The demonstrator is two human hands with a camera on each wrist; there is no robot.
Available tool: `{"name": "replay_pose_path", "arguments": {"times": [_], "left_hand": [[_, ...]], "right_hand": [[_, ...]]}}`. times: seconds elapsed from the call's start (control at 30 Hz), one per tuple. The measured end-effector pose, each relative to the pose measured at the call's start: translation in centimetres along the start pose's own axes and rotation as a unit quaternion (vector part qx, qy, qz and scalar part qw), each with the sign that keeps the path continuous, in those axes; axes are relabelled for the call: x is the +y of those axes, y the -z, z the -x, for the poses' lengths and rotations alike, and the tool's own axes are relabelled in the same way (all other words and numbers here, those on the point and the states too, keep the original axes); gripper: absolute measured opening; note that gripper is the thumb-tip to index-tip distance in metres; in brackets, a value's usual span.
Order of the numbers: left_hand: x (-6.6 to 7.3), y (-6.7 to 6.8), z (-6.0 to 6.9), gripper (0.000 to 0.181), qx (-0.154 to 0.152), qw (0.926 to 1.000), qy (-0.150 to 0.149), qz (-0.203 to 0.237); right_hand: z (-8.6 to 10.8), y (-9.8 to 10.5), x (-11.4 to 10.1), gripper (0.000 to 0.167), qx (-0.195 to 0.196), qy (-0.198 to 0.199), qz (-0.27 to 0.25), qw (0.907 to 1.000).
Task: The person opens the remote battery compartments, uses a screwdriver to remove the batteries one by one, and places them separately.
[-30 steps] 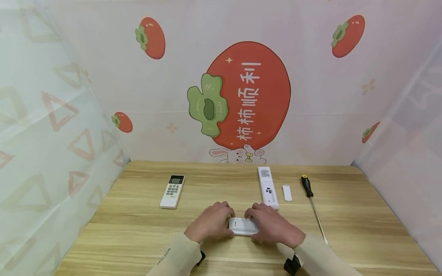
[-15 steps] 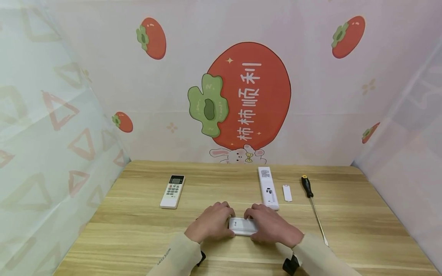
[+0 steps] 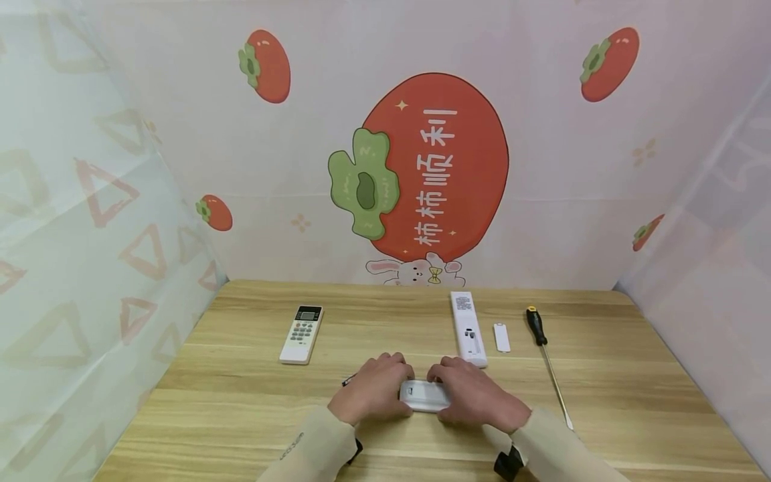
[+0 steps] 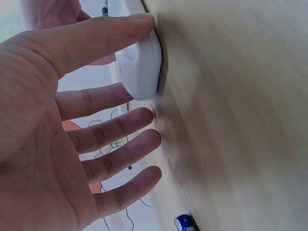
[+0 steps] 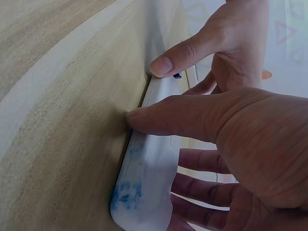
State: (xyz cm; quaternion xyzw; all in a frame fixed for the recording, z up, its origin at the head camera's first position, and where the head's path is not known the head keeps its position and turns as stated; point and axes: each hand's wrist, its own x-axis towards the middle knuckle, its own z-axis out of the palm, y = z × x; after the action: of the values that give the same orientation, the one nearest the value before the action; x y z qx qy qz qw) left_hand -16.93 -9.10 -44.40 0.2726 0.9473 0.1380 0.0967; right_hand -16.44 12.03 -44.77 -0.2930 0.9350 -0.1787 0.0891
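A white remote control (image 3: 425, 396) lies back side up on the table, its long side running left to right. My left hand (image 3: 375, 389) pinches its left end between thumb and index finger; the other fingers are spread apart in the left wrist view. My right hand (image 3: 476, 393) grips the other end, thumb on the near side and fingers on the far side. Blue smudges mark that end in the right wrist view. Just left of my left hand, a small battery (image 3: 347, 380) is mostly hidden; its blue end (image 4: 185, 222) shows in the left wrist view.
A second remote control (image 3: 468, 328) lies back up with its battery compartment uncovered, beside a loose white cover (image 3: 501, 337). Farther right is a long screwdriver (image 3: 536, 326) with a black handle. At left, another remote control (image 3: 301, 335) lies face up on the wooden table (image 3: 241, 415).
My left hand has shifted slightly to the right, and more of the small battery beside it shows. My right hand and the remote control have hardly moved.
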Motion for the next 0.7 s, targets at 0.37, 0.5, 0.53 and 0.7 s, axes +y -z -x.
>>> {"name": "replay_pose_path", "arguments": {"times": [0.37,0.5,0.53,0.7], "left_hand": [[1.3,-0.7,-1.1,0.045,-0.004,0.9992,-0.018,-0.035],[1.8,-0.8,-1.4,0.045,-0.004,0.9989,-0.03,-0.037],[1.9,-0.8,-1.4,0.045,-0.004,0.9989,-0.033,-0.035],[2.1,-0.9,-1.7,0.042,-0.006,0.9987,-0.042,-0.029]], "right_hand": [[1.1,0.9,0.8,0.051,0.02,-0.004,0.009,0.9997],[1.6,1.6,1.0,0.055,0.025,-0.008,0.001,0.9997],[1.7,1.7,1.1,0.055,0.024,-0.011,-0.004,0.9996],[2.1,2.6,1.3,0.057,0.019,-0.021,-0.008,0.9996]]}}
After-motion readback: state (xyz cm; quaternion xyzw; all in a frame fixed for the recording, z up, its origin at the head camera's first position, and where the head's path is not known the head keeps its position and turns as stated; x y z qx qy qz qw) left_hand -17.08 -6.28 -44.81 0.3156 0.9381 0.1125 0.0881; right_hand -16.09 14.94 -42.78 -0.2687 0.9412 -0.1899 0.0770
